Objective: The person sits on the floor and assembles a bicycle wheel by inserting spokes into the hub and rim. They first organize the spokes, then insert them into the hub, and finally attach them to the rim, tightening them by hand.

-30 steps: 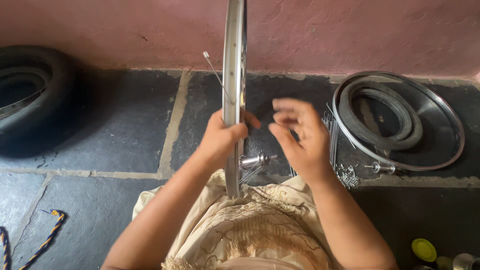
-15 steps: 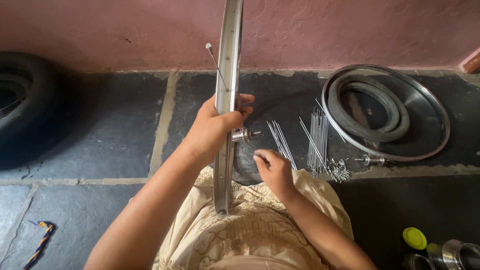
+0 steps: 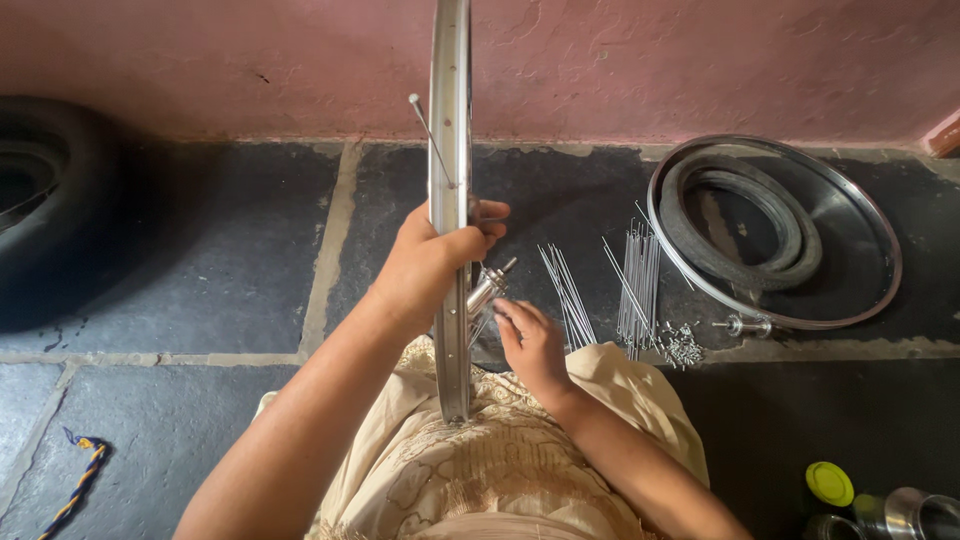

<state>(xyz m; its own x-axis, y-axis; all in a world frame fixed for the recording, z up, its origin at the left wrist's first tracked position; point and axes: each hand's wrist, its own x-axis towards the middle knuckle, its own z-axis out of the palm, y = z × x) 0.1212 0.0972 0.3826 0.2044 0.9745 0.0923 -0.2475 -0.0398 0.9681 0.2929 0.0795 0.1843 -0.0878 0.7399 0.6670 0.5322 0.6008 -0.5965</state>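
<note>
The upright wheel rim [image 3: 450,200] is the landmark; it stands on edge on the dark stone floor [image 3: 230,250], its lower part resting against the person's cream garment [image 3: 500,450]. Far to the left of the rim lies a black tyre [image 3: 50,200]. To the right of the rim a second rim [image 3: 790,235] lies flat with a rubber tube [image 3: 740,225] inside it. The left hand [image 3: 430,265] has its fingers closed around the upright rim. The right hand [image 3: 530,340] is just right of the rim, fingers half bent, next to the hub [image 3: 487,288]; whether they grip something I cannot tell. Loose spokes [image 3: 635,285] lie between the rim and the flat rim. One spoke [image 3: 430,135] sticks out left of the rim.
</note>
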